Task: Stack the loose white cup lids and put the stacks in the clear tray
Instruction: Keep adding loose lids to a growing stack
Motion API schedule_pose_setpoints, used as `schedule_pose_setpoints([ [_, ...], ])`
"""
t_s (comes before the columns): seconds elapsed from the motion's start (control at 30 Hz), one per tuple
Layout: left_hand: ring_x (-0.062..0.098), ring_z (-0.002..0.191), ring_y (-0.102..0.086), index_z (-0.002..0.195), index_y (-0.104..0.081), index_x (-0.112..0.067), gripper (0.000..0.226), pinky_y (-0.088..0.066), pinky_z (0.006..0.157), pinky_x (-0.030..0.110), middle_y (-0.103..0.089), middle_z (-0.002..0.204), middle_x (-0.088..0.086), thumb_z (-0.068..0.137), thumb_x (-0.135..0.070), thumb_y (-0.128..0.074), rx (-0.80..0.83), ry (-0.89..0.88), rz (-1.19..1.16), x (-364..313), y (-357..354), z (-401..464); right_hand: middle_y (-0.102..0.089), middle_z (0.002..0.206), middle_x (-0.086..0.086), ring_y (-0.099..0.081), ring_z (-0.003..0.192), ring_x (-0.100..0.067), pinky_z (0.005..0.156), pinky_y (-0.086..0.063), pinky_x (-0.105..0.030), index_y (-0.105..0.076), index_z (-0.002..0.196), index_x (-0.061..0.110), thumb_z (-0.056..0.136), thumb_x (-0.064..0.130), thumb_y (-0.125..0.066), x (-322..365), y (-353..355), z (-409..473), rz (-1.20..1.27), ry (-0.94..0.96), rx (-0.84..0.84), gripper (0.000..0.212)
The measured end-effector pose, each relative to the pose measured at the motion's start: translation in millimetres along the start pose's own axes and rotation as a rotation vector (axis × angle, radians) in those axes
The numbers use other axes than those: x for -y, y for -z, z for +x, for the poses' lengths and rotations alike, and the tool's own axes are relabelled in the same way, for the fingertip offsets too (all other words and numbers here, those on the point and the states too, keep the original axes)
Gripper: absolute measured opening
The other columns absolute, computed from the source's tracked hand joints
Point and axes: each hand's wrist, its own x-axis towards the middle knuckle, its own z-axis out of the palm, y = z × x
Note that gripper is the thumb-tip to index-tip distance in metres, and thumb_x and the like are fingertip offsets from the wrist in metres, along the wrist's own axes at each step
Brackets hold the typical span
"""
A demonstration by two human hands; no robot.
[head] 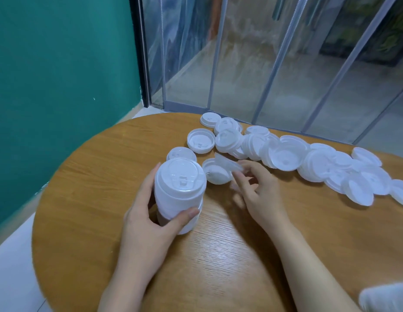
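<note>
White plastic fills the left hand: its fingers and thumb curl round a tall stack of lids that leans a bit and sits low on the desk. The top lid of the stack faces up and shows its little drink hole.

Just to the right, the right hand is a bit blurry. Its fingertips pinch one tilted lid by the edge, and the far side of that lid is up in the air. Right under it lies an upside-down lid, with its hollow side up.

Behind the stack peeks another single lid. A bit farther back lies an open lid, hollow side up too. One more flat lid sits near the far edge of the desk.

From there a long messy pile of loose lids runs to the right, and many lean on each other.

The desk is round and made of light brown wood. A green wall stands on the left. See-through plastic strips hang behind the desk. A fuzzy white thing shows in the bottom right corner, and I cannot tell what it is.
</note>
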Motion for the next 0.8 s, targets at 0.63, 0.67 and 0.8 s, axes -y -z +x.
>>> schedule_pose_setpoints([
  [0.63,0.005,0.137,-0.053,0.148,-0.050,-0.039,0.095,-0.044,0.115,0.045,-0.058,0.145,-0.022,0.061,-0.055,-0.085,0.008,0.014,-0.022,0,0,-1,-0.038,0.061,0.003,-0.036,0.053,-0.009,0.055,-0.035,-0.021,-0.057,0.144,0.026,0.099,0.015,-0.066,-12,-13,-6,0.007,0.039,-0.044,0.047],
  [0.67,0.005,0.137,-0.053,0.148,-0.050,-0.039,0.095,-0.044,0.115,0.045,-0.058,0.145,-0.021,0.061,-0.055,-0.085,0.006,0.016,-0.024,0,-1,-1,-0.040,0.061,0.004,-0.036,0.052,-0.011,0.055,-0.036,-0.024,-0.058,0.144,0.027,0.100,0.017,-0.065,-11,-13,-6,0.004,0.036,-0.061,0.045],
  [0.8,0.004,0.136,-0.054,0.149,-0.050,-0.036,0.095,-0.044,0.114,0.043,-0.060,0.142,-0.022,0.064,-0.046,-0.091,0.006,0.020,-0.024,-1,-1,-1,-0.050,0.054,0.012,-0.051,0.045,-0.022,0.053,-0.046,-0.037,-0.059,0.141,0.029,0.102,0.025,-0.062,-11,-14,-8,-0.039,-0.015,-0.039,0.040],
])
